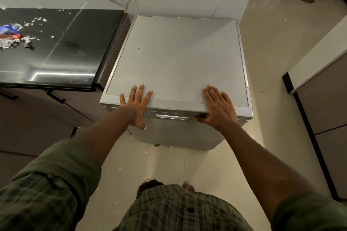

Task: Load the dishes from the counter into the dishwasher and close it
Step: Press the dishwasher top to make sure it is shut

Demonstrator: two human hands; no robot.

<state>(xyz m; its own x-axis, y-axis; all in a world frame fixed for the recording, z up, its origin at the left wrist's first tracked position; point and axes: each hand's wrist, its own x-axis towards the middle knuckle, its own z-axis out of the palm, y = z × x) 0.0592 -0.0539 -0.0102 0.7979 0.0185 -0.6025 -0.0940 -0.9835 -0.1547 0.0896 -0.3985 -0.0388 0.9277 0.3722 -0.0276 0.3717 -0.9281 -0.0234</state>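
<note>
my left hand [136, 104] and right hand [218, 106] lie flat with fingers spread on the front edge of the closed dishwasher [178, 58], thumbs over its door. it stands beside the dark desk [62, 47] littered with torn wrappers [13, 36].

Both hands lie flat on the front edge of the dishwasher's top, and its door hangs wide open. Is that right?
Not quite. The head view shows the dishwasher door closed, not open. The rest holds: the left hand and right hand lie flat, fingers spread, on the front edge of its top.
</note>
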